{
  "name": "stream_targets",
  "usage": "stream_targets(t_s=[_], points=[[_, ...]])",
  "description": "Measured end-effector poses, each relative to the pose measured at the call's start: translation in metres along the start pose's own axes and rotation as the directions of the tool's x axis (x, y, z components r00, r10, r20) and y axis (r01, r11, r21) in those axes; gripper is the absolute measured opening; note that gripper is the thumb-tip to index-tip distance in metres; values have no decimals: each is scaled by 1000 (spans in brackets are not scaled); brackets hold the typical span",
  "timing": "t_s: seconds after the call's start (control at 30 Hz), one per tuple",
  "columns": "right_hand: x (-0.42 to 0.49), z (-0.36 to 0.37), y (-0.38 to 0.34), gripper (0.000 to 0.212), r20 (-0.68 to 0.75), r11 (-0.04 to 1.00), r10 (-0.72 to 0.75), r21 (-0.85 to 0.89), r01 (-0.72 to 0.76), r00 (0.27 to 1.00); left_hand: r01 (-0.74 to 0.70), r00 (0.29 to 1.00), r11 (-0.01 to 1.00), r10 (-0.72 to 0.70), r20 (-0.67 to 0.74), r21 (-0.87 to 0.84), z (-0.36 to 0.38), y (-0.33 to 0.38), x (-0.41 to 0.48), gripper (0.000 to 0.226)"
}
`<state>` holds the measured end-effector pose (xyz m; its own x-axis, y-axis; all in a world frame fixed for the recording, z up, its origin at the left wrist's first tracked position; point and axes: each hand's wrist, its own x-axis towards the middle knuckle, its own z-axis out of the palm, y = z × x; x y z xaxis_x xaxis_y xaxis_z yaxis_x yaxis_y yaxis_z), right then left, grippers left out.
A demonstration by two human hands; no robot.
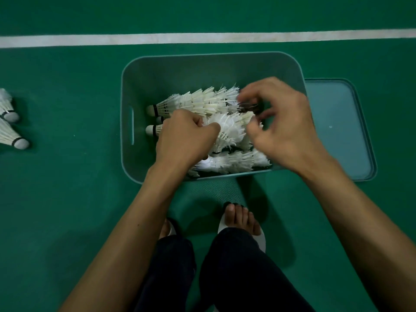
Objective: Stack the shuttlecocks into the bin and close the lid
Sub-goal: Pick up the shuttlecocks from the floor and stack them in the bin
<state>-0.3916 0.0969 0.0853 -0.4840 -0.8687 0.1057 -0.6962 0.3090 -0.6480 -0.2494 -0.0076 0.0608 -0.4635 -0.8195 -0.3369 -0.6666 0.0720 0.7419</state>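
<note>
A teal bin [157,70] stands open on the green floor, holding several rows of nested white shuttlecocks [198,102] lying on their sides, corks to the left. Both hands are inside it. My left hand [184,138] grips the cork end of a middle shuttlecock row [229,129]. My right hand [281,122] hovers over the feather ends with its fingers curled, the fingertips touching or pinching feathers; which one I cannot tell. The bin's lid [337,129] lies flat on the floor against the bin's right side.
More shuttlecock stacks [11,129] lie on the floor at the far left edge. A white court line [202,38] runs across behind the bin. My feet in sandals [240,219] stand just in front of the bin.
</note>
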Motion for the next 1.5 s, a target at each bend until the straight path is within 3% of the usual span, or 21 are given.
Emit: stream_targets(t_s=[0.1, 0.27, 0.37, 0.43, 0.5, 0.57, 0.8, 0.9, 1.03, 1.17, 1.23, 1.3, 1.33, 1.4, 1.5], points=[[-12, -1, -7, 39, 268, 988, -133, -43, 149, 954, 11, 1000, 1000, -11, 4, 28, 0, 0, 3, 40], [-6, 6, 0, 16, 291, 963, -94, -217, 162, 952, 15, 1000, 998, -14, 22, -54, -1, 1, 4, 35], [1, -4, 2, 14, 202, 952, -20, -294, 80, 979, 5, 1000, 990, -1, 28, -138, -2, 7, -1, 51], [11, -16, 5, 17, 34, 915, 73, -401, -53, 997, 20, 1000, 990, -20, 1, -143, -2, 8, -1, 58], [23, -23, 6, 20, -172, 837, 220, -472, -277, 960, 44, 999, 994, -47, -27, -99, -1, 6, 2, 55], [35, -18, 4, 12, -278, 748, 310, -519, -414, 909, 69, 997, 995, -70, -13, -71, 1, 4, 4, 44], [56, 24, 7, 15, -216, 720, 357, -557, -415, 909, 93, 994, 996, -92, 57, -13, 3, -4, 2, 44], [61, 29, 14, 10, -241, 750, 404, -465, -471, 882, 110, 991, 994, -108, 82, -22, 1, -7, 3, 47], [70, 31, 18, 25, -191, 766, 558, -256, -590, 807, 136, 986, 990, -132, 100, -28, -2, -8, 4, 54], [86, 31, 24, 15, -139, 726, 674, -58, -686, 725, 134, 986, 990, -130, 109, -36, -2, -8, 4, 53], [93, 33, 30, 24, -106, 690, 721, 11, -724, 685, 124, 986, 992, -122, 111, -14, -2, -10, 5, 47], [96, 38, 31, 18, -37, 638, 769, 101, -763, 638, 120, 988, 993, -119, 99, 0, -2, -12, 7, 39], [96, 39, 27, 13, 10, 591, 799, 166, -789, 601, 121, 988, 993, -120, 94, 4, -2, -13, 9, 37], [96, 37, 26, 24, 110, 456, 849, 339, -823, 516, 116, 989, 993, -117, 91, 12, -1, -14, 10, 35], [93, 33, 30, 16, 190, 407, 841, 395, -823, 507, 105, 989, 994, -107, 98, 32, -1, -13, 10, 37]])
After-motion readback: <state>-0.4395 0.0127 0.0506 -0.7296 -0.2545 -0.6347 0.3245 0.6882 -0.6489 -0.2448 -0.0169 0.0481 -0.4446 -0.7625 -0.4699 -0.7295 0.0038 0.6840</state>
